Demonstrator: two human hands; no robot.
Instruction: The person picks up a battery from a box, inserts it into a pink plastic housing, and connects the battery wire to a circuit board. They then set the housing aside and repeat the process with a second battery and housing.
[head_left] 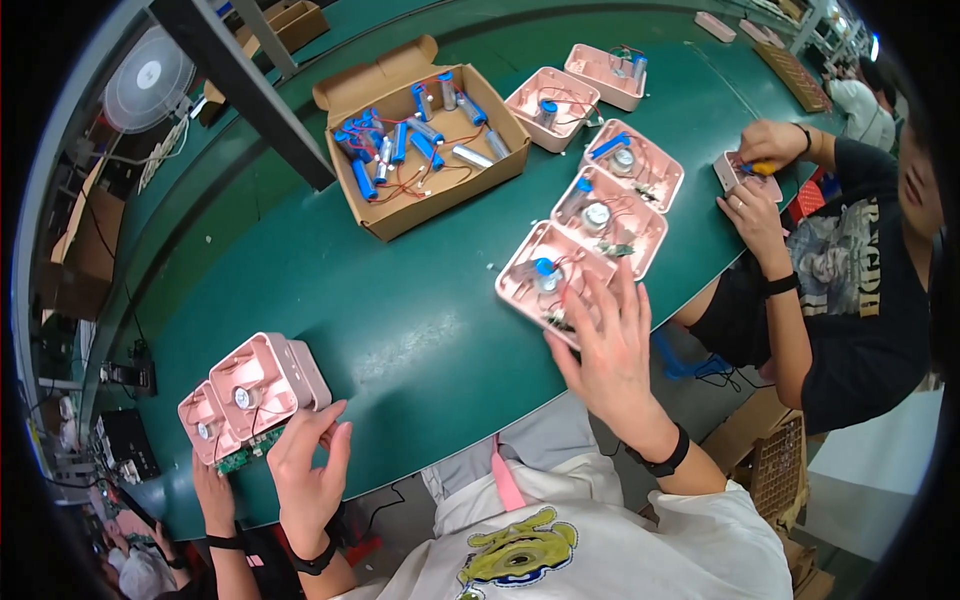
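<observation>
My right hand [615, 350] lies with fingers spread over the near edge of a pink plastic housing [515, 283]. Inside it sit a blue-capped cylindrical battery [546, 275], wires and small parts, partly covered by my fingers. Two similar housings, a middle one [648, 232] and a farther one [660, 175], adjoin it in a row, each with a round silver part and a battery. My left hand [310, 470] is beside stacked pink housings [305, 375] at the left; its thumb and forefinger are apart, with nothing visible between them. Green circuit boards [235, 460] lie beneath that stack's near side.
An opened cardboard box [430, 205] holds several wired blue and silver batteries. Two more pink housings [555, 140] stand at the back. A co-worker's hand [212, 497] is beside the left stack. At the right, another person's hands [760, 215] work on a pink part.
</observation>
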